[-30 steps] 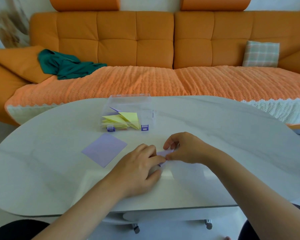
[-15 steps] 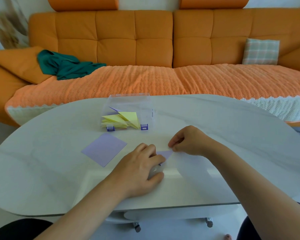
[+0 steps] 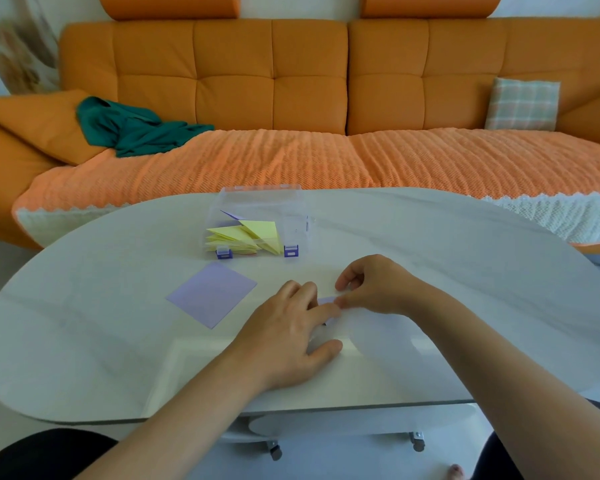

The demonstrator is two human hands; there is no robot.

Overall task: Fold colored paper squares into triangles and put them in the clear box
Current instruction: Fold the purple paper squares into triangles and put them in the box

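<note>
Two hands are working at one small lilac paper (image 3: 326,300) on the white table (image 3: 465,271).

Grip:
- Left hand (image 3: 291,337) is lying flat over most of the paper, fingers straight and close together, thumb spread toward the person. It is pressing the sheet down on the tabletop.
- Right hand (image 3: 378,289) is meeting it fingertip to fingertip, fingers curling in, thumb and forefinger pinching the paper's exposed edge.
- Only a sliver of lilac is showing between the two hands; the fold underneath cannot be made out.

Counts, placed from the pinch:
- One lilac square (image 3: 211,294) is lying flat and unfolded to the left of the pinch, just past the left hand's knuckles and apart from them, one corner pointing at the person.
- One clear box (image 3: 295,216) is standing beyond the pinch and slightly left, well clear of both hands. Two blue latches (image 3: 291,251) are showing on its near wall.
- Several yellow triangles (image 3: 253,233) are stacking up inside the box, fanned and overlapping, so an exact count cannot be read. One lilac triangle (image 3: 231,214) is poking up behind them.

Far beyond the grip:
- One orange sofa (image 3: 271,77).
- One green cloth (image 3: 136,131) is lying crumpled on the sofa's left end.
- One checked cushion (image 3: 523,103) is leaning at its right end
</note>
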